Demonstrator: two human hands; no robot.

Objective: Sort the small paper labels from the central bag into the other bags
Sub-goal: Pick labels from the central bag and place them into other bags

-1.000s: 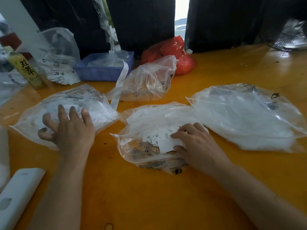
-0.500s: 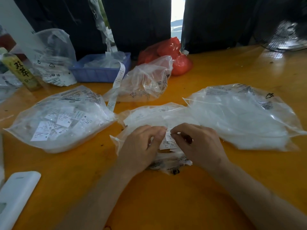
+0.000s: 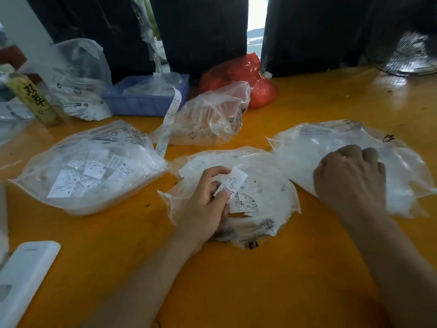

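The central clear bag [image 3: 267,209] lies on the orange table with several small white paper labels on it. My left hand [image 3: 205,204] rests on this bag and pinches one paper label [image 3: 233,181] between thumb and fingers. A left bag [image 3: 78,166] shows several labels marked S, XL and M. The right bag [image 3: 326,147] holds a white mass. My right hand [image 3: 350,178] lies knuckles-up on the right bag, fingers curled; what is under them is hidden.
A crumpled clear bag [image 3: 212,117] and a red bag [image 3: 246,76] sit behind the central one. A blue tray [image 3: 142,102] with a paper strip, a bottle [image 3: 30,98] and another bag [image 3: 78,79] stand at the back left. A white device [image 3: 23,275] lies front left.
My right hand has moved from the central bag over to the right bag. My left hand stayed on the central bag and now holds a label alone.
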